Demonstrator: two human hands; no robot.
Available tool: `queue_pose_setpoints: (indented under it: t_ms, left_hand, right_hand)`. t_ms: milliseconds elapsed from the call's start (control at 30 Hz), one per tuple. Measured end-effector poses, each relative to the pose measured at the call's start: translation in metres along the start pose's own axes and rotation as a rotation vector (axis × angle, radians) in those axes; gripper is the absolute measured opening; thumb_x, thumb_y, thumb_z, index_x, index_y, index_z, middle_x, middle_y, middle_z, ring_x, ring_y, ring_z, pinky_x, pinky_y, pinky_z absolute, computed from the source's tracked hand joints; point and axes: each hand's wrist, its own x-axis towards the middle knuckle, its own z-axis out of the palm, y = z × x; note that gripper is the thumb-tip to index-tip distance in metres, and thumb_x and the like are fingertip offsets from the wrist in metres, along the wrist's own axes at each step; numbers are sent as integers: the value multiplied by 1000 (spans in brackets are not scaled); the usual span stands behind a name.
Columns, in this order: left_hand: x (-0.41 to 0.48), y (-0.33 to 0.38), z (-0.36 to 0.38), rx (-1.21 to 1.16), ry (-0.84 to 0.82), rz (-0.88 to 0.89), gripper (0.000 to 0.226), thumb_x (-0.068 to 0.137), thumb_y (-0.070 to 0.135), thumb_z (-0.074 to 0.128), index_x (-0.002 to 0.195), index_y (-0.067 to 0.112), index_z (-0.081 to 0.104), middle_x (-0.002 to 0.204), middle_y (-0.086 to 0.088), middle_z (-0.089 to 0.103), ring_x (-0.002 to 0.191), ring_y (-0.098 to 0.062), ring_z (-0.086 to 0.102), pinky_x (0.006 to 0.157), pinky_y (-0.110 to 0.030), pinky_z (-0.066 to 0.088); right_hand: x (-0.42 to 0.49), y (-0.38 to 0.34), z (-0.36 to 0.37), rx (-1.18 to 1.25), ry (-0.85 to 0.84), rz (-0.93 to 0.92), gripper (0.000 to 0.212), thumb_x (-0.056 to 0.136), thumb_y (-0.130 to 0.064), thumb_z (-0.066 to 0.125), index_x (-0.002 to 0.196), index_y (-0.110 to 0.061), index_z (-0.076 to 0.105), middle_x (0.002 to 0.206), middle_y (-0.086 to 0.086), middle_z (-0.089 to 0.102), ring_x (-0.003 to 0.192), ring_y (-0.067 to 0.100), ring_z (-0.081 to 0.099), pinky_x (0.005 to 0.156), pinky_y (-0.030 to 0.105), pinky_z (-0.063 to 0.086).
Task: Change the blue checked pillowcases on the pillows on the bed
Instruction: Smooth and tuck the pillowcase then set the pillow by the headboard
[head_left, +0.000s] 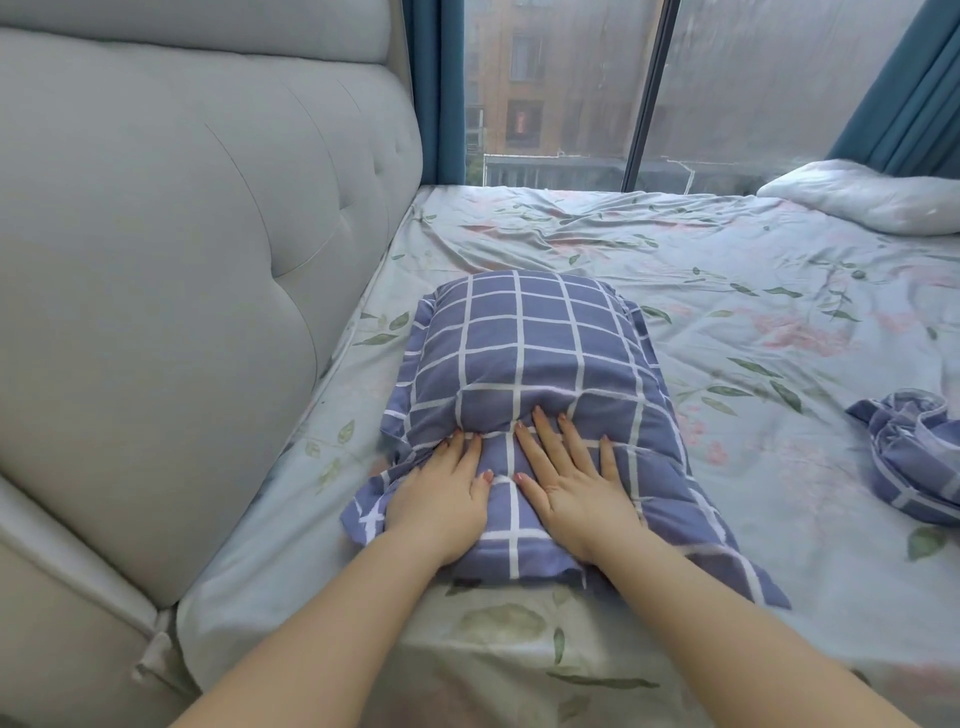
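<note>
- At the far left, a grey padded headboard (182, 234) rises beside the bed (701, 270). The bed wears a pale floral sheet and fills most of the view.
- The person's left hand (441, 493) lies flat with its fingers straight and together, gripping nothing. It presses on the near left part of a blue checked pillowcase (530, 338).
- That pillowcase is still on its pillow, which the cloth hides. It lies lengthwise on the bed, near the headboard. The far end is plump, while the near end is slack and spreads over the sheet towards the person.
- The right hand (571, 478) lies close beside the left, also flat and holding nothing, with its fingers spread. Its fingertips reach a fold that crosses the pillowcase from side to side.
- The flat palms seem placed to pin the filling at that fold, so that the loose near end can be worked. I cannot tell whether the person is smoothing the cloth or readying it to come off.
- Behind the bed, a tall window (561, 88) shows a building outside. A blue curtain (904, 88) hangs at its right.
- In the far right corner of the bed lies a bare white pillow (872, 197), well apart from the hands. It looks set aside, out of the way.
- At the right edge, a second blue checked pillowcase (914, 457) lies crumpled and empty on the sheet, partly cut off from view. It probably came from that bare pillow, which would mean one change is partly done.
</note>
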Motion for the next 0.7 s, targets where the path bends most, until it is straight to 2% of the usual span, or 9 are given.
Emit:
queue_pose_setpoints:
  t_ms: [133,267,367,467,567,633,700]
  left_hand:
    - [-33,4,0,73,-139,37,59,107,39,18,158,18,-3,166,3,-7,152,-14,-2,122,-41,13]
    - [3,-5,6,48,-148,48,59,107,38,18,158,14,0,166,-1,-5,152,-15,-3,123,-40,10]
    - [38,-9,5,28,-145,48,59,107,37,17,157,11,0,166,-5,-5,152,-18,-4,123,-40,8]
    - [26,-10,4,31,-64,61,59,107,38,18,158,14,0,166,-2,-4,152,-16,-3,123,-37,8]
    - [-13,-10,5,-32,54,77,58,106,40,20,158,21,3,166,3,-3,152,-13,-1,123,-37,7]
    - [-31,-7,-6,-204,85,71,56,106,39,30,158,25,15,165,6,6,151,-12,6,122,-39,11]
    - [-43,-12,-27,-423,182,-26,44,102,31,48,144,23,47,155,2,35,142,-16,32,113,-27,25]
  right_hand:
    - [-34,-2,-4,47,-154,-45,82,68,-69,-23,145,-42,-30,149,-21,-40,140,8,-36,115,48,-20]
    - [-3,3,-4,87,-195,13,63,92,-63,-3,147,-42,-26,152,-19,-37,142,9,-33,115,47,-19]
    - [20,0,-2,52,-139,66,71,84,-68,-9,146,-39,-27,154,-16,-35,144,13,-30,116,49,-16]
    - [8,-4,-2,51,-77,45,76,73,-69,-19,143,-41,-30,153,-16,-36,143,12,-32,117,49,-17]
    - [-23,-6,-10,90,-62,-12,71,83,-69,-9,148,-43,-24,153,-20,-35,143,8,-31,116,47,-18]
    - [-38,-5,-20,114,-55,-38,62,97,-61,9,152,-43,-13,158,-21,-24,146,8,-23,118,47,-13]
    - [-49,-6,-30,197,33,-35,56,101,-52,28,154,-41,13,162,-18,0,150,11,-3,121,48,-1]
